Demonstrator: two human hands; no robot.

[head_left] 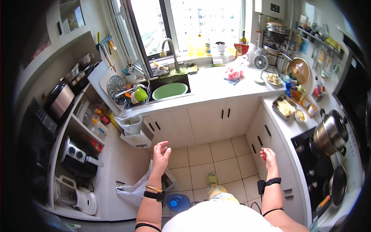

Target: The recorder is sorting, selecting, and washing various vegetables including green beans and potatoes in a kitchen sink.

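Observation:
My left hand [161,155] hangs in the air over the tiled floor [216,152], fingers loosely bent and apart, holding nothing. A white bin [137,140] with a plastic bag is fixed at the cabinet beside the sink, beyond that hand. Below it lie a white bag [133,193] and a blue water jug [178,202]. My right hand [268,156] is held out near the right-hand cabinets [255,131], fingers curled loosely with nothing seen in them. Black straps circle both forearms. My foot in a green slipper [212,178] rests on the tiles.
Ahead are the sink [170,91], counter [208,85] and window. On the right counter stand food dishes [286,108], a steel pot [326,133] on the black hob [305,166] and a frying pan [337,185]. Shelves [83,127] with appliances line the left.

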